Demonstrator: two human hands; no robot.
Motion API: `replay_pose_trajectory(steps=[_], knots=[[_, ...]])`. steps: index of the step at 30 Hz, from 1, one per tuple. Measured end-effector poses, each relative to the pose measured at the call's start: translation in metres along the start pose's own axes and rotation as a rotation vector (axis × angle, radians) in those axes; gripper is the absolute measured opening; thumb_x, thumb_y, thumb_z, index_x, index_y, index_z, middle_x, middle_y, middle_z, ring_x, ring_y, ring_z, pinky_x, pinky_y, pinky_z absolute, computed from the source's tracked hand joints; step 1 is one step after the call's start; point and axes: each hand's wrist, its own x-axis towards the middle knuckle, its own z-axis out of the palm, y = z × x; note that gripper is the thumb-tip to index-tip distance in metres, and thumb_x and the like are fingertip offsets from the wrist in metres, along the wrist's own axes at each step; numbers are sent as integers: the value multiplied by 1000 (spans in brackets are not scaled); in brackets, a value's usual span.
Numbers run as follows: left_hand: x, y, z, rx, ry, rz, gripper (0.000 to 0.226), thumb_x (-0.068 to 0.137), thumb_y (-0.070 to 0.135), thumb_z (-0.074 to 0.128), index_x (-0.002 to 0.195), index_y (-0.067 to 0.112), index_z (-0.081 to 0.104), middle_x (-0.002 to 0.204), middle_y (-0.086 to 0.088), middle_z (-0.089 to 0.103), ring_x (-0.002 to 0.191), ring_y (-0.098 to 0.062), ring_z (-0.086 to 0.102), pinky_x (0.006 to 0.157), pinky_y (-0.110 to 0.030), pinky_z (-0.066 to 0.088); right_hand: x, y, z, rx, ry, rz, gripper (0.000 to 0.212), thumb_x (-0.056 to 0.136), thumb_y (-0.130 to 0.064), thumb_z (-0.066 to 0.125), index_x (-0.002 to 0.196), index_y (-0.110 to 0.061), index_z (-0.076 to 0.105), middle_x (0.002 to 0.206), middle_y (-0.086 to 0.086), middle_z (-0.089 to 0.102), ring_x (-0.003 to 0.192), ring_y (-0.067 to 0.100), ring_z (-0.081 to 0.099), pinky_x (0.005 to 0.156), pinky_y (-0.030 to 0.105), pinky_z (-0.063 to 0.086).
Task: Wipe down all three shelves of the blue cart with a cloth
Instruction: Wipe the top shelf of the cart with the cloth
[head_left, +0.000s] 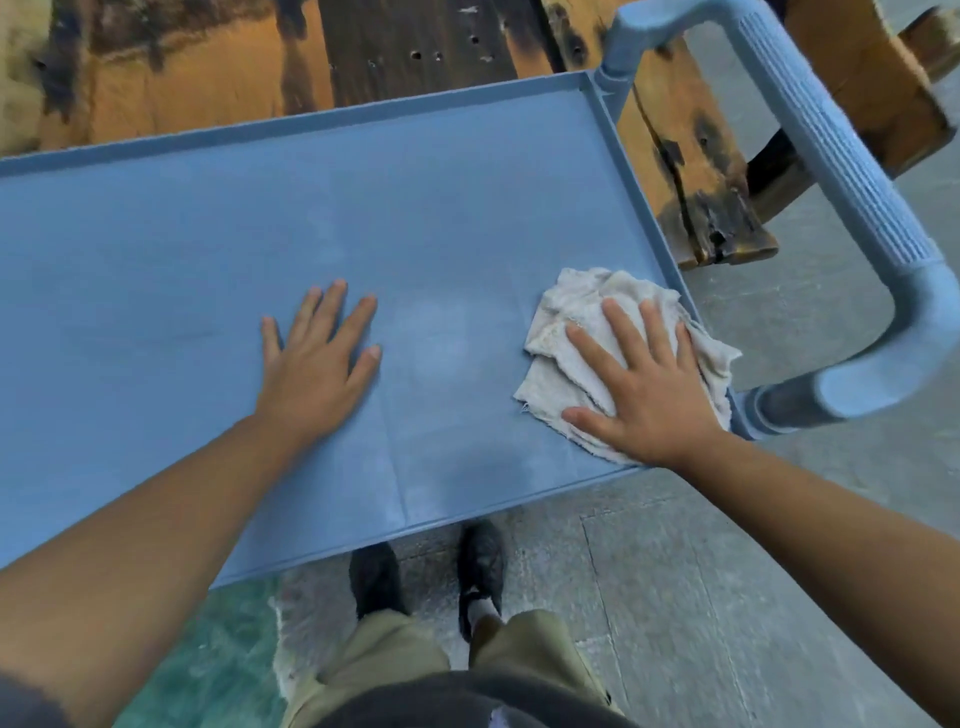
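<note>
Two spread hands, one shelf (156, 234).
Right hand (649, 395) presses cloth (571, 306) at the 3 o'clock rim; left hand (317, 364) lies flat; shelf runs long toward 9 o'clock.

Top shelf (171, 223): wide bare stretch on L side & across far half, free for a flat sweep. Low raised rim (311, 111) runs round the edges, blocks a slide-off. L hand (317, 364) lies flat mid-shelf, fingers spread, in the way of the near strip. R hand (649, 389) flat on cloth (571, 306) at near R corner; cloth reaches R rim. Bare gap btw the hands. Handle (841, 171) loops out past R end, open space inside the loop. Wooden furniture (691, 171) stands close behind far rim & far R corner, tight there.
</note>
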Motion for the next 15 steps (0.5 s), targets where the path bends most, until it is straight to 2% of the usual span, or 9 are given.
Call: replay_pose_trajectory(steps=[3,7,11,15], knots=[[-76,-75,-11,48,-39,-119,63,94,59,21,155,43,11,167,8,1,153,-18,1,117,-61,5,-1,-3,1,9,2,-9,88,82,-86,24,158,-43,15,169,3,7,153,42,-2,114,73,12],[-163,-160,-26,74,-55,-288,69,91,66,14,155,41,9,166,9,-5,153,-19,-2,119,-59,5,2,-6,6,3,8,4,88,80,-89,20,157,-47,11,168,0,6,153,41,2,114,73,14],[-174,-183,-20,112,-28,-281,65,95,64,14,155,44,0,166,7,-10,153,-19,-9,119,-61,1,3,-9,-1,-23,-65,33,87,81,-87,20,157,-46,10,169,1,6,153,41,1,113,74,14],[-176,-193,-9,116,4,-258,64,95,65,10,154,44,-5,166,6,-12,152,-20,-10,119,-61,0,-1,-38,-1,-37,-113,57,85,83,-85,19,157,-47,5,169,-5,-1,152,42,-2,110,78,13]])
